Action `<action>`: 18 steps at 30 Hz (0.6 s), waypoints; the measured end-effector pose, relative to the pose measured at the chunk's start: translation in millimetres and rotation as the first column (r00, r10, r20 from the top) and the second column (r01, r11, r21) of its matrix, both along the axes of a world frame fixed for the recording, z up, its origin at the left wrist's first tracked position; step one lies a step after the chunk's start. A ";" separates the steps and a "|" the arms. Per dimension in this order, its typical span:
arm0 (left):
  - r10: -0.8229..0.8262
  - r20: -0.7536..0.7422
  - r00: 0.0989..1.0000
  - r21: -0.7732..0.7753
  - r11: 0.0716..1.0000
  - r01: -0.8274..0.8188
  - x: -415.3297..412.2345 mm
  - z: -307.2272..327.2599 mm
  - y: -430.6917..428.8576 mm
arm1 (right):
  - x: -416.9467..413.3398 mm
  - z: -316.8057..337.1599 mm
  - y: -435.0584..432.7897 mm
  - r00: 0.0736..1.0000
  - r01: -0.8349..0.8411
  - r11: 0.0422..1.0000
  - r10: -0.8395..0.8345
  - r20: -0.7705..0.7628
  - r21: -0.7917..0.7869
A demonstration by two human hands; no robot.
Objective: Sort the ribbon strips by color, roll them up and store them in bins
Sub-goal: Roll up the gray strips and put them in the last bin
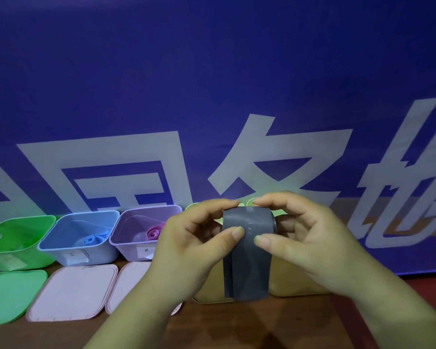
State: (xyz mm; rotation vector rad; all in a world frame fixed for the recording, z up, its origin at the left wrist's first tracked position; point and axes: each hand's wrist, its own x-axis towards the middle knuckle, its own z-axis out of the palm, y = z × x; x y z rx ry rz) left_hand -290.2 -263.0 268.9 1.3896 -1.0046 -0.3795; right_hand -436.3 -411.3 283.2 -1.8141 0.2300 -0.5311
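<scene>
Two hands met at centre frame, raised just above the counter [237, 328], forearms coming up from the bottom edge. The left hand [191, 238] curled in from the left, thumb flat on the near face of the grey ribbon strip [247, 250] and forefinger hooked over the top. The right hand [305, 238] mirrored it, its fingers [262, 241] pinching the same strip, thumb in front and forefinger on top. The two forefinger tips nearly touched over the ribbon.

The strip was dull grey and wide. Its upper part was wound into a roll between the hands, and a loose tail hung straight down in front of a yellow lid [209, 290]. The tail looked doubled, one layer overlapping the other.

To the left stood a green bin [18, 238], a blue bin [78, 235] holding a blue roll [93, 240], and a purple bin [141, 230] holding a pink roll [155, 233]. A green lid [10, 295] and two pale pink lids [73, 290] lay in front of them.

The hands hid whatever stood behind them; only a yellow-green rim [192, 207] peeked over the knuckles. The roll's left end was covered by the left hand, the bin labels were too blurred to read, and a blue banner [212, 71] with white characters filled the background.
</scene>
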 end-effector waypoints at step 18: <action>-0.069 0.011 0.998 0.097 0.993 0.068 1.1 4.6 3.0 | 5.8 -6.0 1.8 0.993 0.042 0.999 -0.046 0.105 0.035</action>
